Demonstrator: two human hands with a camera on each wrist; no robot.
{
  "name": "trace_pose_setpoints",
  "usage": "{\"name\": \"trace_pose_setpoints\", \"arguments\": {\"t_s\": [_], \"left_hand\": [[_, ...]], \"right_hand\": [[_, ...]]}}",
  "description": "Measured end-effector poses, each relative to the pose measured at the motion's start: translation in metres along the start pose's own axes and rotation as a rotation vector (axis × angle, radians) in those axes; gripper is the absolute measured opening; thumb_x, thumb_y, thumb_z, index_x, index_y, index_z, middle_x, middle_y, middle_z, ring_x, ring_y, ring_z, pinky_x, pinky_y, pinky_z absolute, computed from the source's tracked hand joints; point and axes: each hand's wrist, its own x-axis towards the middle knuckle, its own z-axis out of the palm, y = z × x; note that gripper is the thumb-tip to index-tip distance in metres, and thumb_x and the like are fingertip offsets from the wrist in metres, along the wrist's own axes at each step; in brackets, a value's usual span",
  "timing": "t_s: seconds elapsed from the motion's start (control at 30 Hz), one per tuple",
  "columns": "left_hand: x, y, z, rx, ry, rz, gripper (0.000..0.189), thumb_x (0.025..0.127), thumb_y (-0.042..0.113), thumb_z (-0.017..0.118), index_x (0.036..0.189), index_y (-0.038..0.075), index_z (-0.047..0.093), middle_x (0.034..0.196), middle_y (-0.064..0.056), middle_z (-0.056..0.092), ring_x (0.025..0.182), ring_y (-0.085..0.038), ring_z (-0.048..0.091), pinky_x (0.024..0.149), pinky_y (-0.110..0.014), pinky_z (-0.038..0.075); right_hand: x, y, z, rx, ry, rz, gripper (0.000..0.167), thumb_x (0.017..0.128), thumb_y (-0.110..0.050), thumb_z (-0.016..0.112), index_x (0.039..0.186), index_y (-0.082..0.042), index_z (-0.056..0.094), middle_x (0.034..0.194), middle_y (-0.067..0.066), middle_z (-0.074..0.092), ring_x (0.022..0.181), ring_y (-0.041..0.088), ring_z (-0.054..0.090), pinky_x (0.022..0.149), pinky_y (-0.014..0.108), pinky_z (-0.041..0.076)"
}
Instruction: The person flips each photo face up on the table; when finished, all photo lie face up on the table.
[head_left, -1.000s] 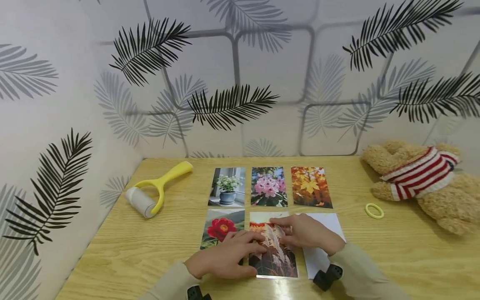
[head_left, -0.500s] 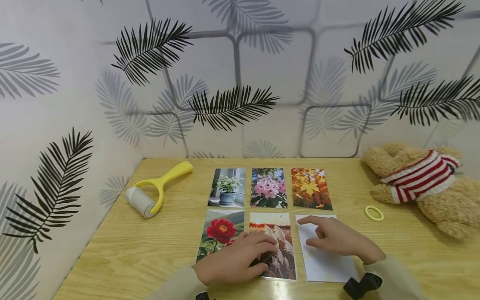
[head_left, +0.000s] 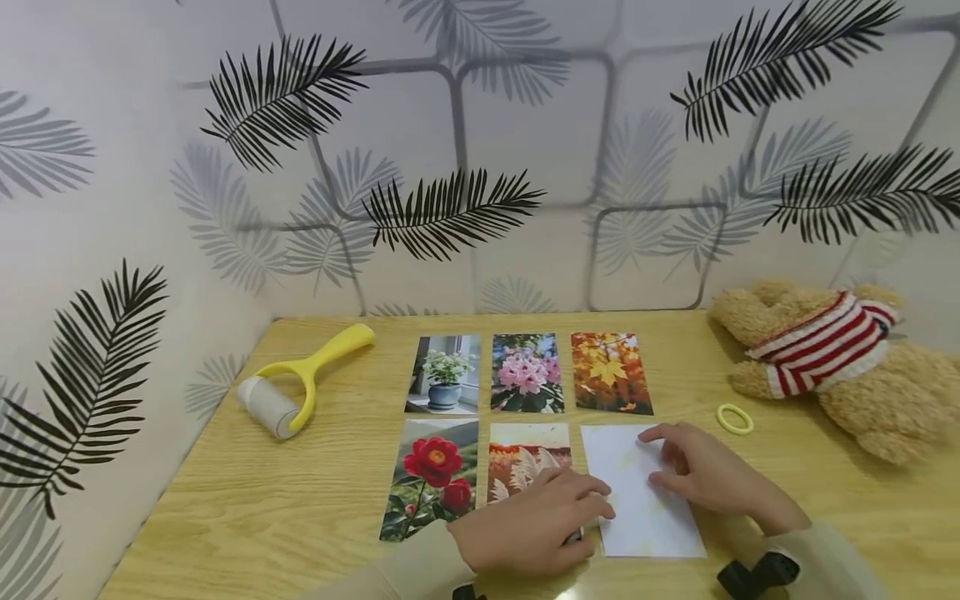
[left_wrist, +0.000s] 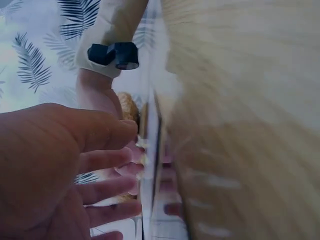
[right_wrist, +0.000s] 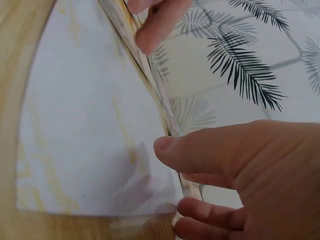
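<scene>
A blank white card (head_left: 636,517) with faint yellowish marks lies at the right end of the front row in the head view. My right hand (head_left: 712,475) is over its right half, forefinger and thumb extended near the surface. My left hand (head_left: 528,525) covers the lower part of a reed-grass photo (head_left: 517,458), its loosely spread fingertips at the white card's left edge. In the right wrist view the right thumb (right_wrist: 170,150) shows close over the card, nothing pinched. A red-flower photo (head_left: 431,467) lies left of the reed-grass one.
Behind lies a row of photos: a potted plant (head_left: 444,375), pink blossoms (head_left: 527,375) and autumn leaves (head_left: 611,375). A yellow-handled roller (head_left: 315,367) is at left. A yellow ring (head_left: 735,419) and a teddy bear (head_left: 832,358) are at right. A patterned wall stands behind the table.
Both hands have shifted right from the reed-grass photo. The right hand moved first onto the white card; the left followed to its left edge. The view turned slightly right.
</scene>
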Motion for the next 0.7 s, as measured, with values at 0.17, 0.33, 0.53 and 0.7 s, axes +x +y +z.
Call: {"name": "trace_pose_setpoints", "arguments": {"t_s": [0.17, 0.33, 0.53, 0.7], "left_hand": [[0.016, 0.005, 0.002, 0.050, -0.028, -0.035, 0.038, 0.097, 0.035, 0.055, 0.132, 0.020, 0.054, 0.147, 0.001, 0.042, 0.138, -0.011, 0.035, 0.114, -0.040, 0.029], [0.025, 0.007, 0.005, 0.083, -0.072, -0.069, 0.042, 0.095, 0.038, 0.058, 0.134, 0.023, 0.053, 0.148, 0.002, 0.041, 0.138, -0.013, 0.036, 0.113, -0.038, 0.031], [0.027, 0.010, 0.007, 0.123, -0.094, -0.084, 0.041, 0.095, 0.039, 0.058, 0.134, 0.026, 0.053, 0.148, 0.005, 0.040, 0.137, -0.012, 0.037, 0.113, -0.038, 0.030], [0.023, 0.011, 0.008, 0.161, -0.046, -0.061, 0.040, 0.094, 0.040, 0.059, 0.131, 0.025, 0.055, 0.145, 0.003, 0.044, 0.133, -0.013, 0.041, 0.111, -0.037, 0.033]], "right_hand": [[0.000, 0.001, 0.000, -0.120, 0.097, 0.030, 0.051, 0.074, -0.019, 0.083, 0.117, -0.003, 0.062, 0.105, 0.014, 0.057, 0.095, 0.025, 0.051, 0.077, 0.040, 0.047], [0.000, 0.004, 0.001, -0.096, 0.101, 0.049, 0.058, 0.070, -0.021, 0.085, 0.119, -0.002, 0.061, 0.117, 0.023, 0.054, 0.106, 0.040, 0.050, 0.085, 0.057, 0.043], [-0.002, 0.007, -0.003, -0.064, 0.117, 0.010, 0.058, 0.069, -0.015, 0.086, 0.119, -0.002, 0.060, 0.113, 0.019, 0.054, 0.095, 0.027, 0.052, 0.078, 0.041, 0.047], [-0.003, 0.007, -0.013, 0.141, 0.115, -0.023, 0.057, 0.076, -0.007, 0.080, 0.126, 0.001, 0.053, 0.110, 0.020, 0.049, 0.080, 0.010, 0.053, 0.064, 0.024, 0.049]]}}
